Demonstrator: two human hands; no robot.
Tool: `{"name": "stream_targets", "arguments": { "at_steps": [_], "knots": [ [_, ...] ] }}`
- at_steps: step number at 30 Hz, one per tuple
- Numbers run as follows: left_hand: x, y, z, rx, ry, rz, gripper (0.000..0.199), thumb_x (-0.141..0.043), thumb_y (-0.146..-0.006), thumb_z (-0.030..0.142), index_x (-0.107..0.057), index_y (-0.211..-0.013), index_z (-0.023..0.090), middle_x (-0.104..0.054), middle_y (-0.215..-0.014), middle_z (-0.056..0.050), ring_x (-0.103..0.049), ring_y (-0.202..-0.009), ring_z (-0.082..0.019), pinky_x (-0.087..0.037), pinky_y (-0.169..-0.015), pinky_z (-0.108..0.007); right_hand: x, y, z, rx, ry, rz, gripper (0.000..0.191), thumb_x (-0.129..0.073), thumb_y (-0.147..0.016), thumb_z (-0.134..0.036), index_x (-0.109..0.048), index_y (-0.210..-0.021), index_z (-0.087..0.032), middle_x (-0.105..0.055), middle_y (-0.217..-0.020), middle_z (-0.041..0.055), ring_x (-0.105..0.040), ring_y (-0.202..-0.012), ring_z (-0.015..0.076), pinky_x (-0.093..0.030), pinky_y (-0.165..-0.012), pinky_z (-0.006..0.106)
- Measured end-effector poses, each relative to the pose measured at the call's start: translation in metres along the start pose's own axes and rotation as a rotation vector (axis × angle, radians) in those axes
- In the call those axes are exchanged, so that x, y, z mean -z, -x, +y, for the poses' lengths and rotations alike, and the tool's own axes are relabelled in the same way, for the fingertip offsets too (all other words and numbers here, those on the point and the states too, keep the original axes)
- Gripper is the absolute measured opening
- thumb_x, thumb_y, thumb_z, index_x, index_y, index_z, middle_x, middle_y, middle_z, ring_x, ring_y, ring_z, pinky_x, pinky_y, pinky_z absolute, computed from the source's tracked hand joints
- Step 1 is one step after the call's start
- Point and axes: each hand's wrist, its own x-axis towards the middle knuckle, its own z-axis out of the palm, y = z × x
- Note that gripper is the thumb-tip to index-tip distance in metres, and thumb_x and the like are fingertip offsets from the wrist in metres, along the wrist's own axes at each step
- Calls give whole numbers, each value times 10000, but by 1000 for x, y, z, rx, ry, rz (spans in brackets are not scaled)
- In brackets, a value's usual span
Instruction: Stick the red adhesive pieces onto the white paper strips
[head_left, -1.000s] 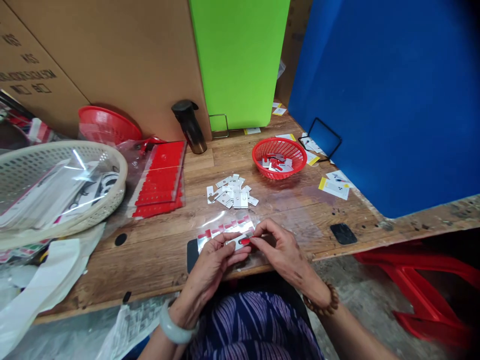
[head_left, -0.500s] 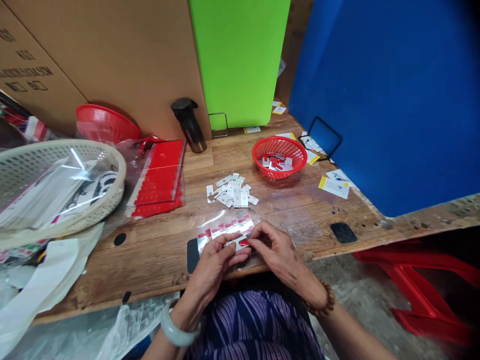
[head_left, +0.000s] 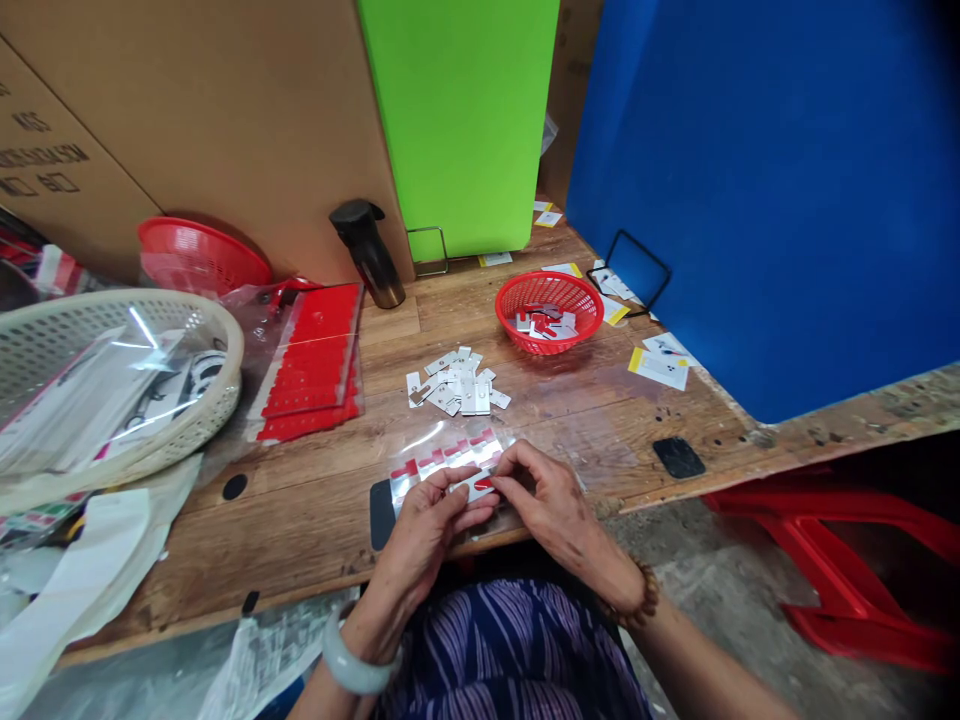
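Observation:
My left hand (head_left: 421, 520) is closed around a small silver metal plate (head_left: 459, 489) near the table's front edge. A red sticker (head_left: 482, 482) lies on the plate's right part. My right hand (head_left: 553, 508) pinches at the sticker's right end with thumb and forefinger; the fingertips partly cover it. Just behind my hands, a clear sheet (head_left: 442, 458) carries several red stickers. Farther back lies a loose pile of silver metal plates (head_left: 474, 392). Beyond it to the right, a red basket (head_left: 551, 346) contains more plates, some with red on them.
At left are a white basket (head_left: 234, 345) of printed papers and a stack of red sheets (head_left: 319, 345). A dark bottle (head_left: 371, 255) stands before the cardboard. Green (head_left: 461, 120) and blue (head_left: 757, 200) panels rise behind. Small cards (head_left: 660, 368) lie rightward; a red stool (head_left: 840, 570) sits below.
The view has shifted slightly, moving the table items a little left in the picture. Both hands keep nearly the same hold on the plate and the sticker.

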Motion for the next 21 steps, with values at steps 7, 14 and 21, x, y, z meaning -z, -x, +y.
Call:
{"name": "stream_targets", "arguments": {
  "at_steps": [7, 14, 21],
  "knots": [
    [2, -2, -1, -2, 3, -12, 217, -627, -763, 74, -611, -978, 100, -714, -913, -114, -701, -748, -149, -555, -756, -226, 0, 0, -1, 17, 12, 12, 100, -493, -833, -129, -520, -769, -201, -532, -715, -32, -494, -667, 118, -374, -632, 232],
    [2, -3, -3, -12, -26, -7, 263, -720, -693, 109, -619, -936, 102, -723, -873, -104, -699, -692, -134, -558, -692, -196, -2, 1, -1, 18, 9, 14, 107, -490, -832, -123, -516, -766, -203, -533, -717, -34, -495, -670, 117, -371, -628, 230],
    [5, -8, -8, -71, -121, 42, 382, -784, -624, 189, -599, -949, 113, -729, -696, -75, -692, -608, -133, -533, -619, -177, -6, 3, 1, -22, -16, 20, 94, -500, -827, -138, -528, -768, -205, -554, -727, -33, -507, -674, 121, -371, -623, 232]
  ]
}}
